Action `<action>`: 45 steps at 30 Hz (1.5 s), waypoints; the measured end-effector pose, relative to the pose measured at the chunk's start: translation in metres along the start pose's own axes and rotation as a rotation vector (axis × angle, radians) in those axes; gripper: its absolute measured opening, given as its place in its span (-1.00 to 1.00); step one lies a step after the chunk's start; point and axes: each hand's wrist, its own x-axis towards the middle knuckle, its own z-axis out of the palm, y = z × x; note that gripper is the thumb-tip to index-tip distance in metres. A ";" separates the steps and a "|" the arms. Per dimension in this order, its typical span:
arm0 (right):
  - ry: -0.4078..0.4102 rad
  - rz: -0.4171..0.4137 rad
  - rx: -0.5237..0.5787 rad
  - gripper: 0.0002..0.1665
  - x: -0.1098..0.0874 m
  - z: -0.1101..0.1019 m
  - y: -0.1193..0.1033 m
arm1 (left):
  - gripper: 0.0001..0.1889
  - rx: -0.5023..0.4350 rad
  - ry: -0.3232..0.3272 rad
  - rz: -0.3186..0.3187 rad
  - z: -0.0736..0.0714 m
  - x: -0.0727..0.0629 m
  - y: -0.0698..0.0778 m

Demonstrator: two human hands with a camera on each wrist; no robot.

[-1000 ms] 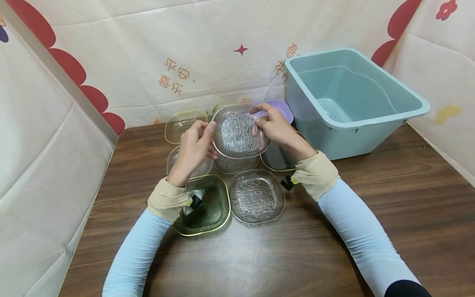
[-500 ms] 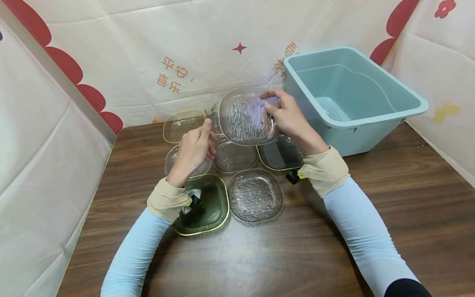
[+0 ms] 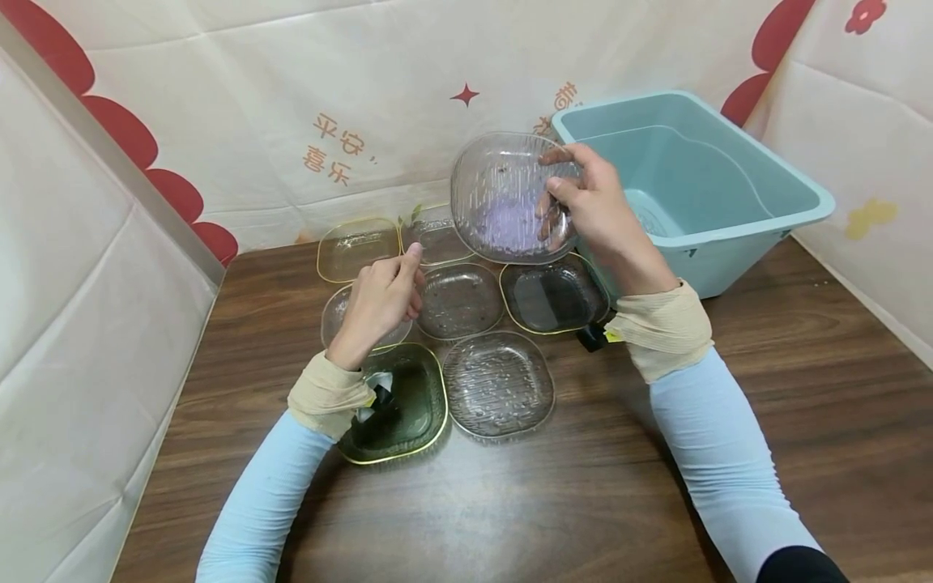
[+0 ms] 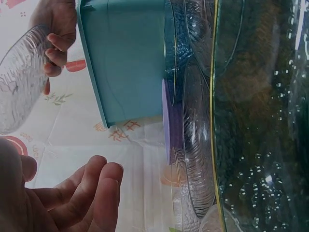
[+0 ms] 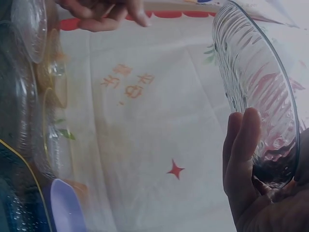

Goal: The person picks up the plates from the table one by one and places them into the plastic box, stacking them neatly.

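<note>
Clearly, from the head, the right hand (image 3: pixel 598 206) pinches a clear dish (image 3: pixel 499 182) aloft left of the tub (image 3: pixel 717 174), veiling a purple plate (image 5: pixel 66 208); the left hand (image 3: pixel 382 295) hangs relaxed above other dishes (image 3: pixel 499 389). The left-wrist view bares that plate's edge; the right-wrist view, the held dish's profile.

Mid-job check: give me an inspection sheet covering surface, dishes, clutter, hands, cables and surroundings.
Surface: brown wood-grain table.
Dishes: a clear ribbed dish is held up; others are grouped below and around, including a dark green dish and a purple dish.
Clutter: nothing seen.
Hands: right hand grips the clear ribbed dish; left hand holds nothing.
Cables: nothing seen.
Surroundings: light blue bin at right; printed white cloth behind.
</note>
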 end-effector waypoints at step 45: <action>0.158 -0.209 -0.073 -0.68 0.013 -0.087 -0.095 | -0.35 0.064 -0.023 0.016 0.006 -0.001 -0.001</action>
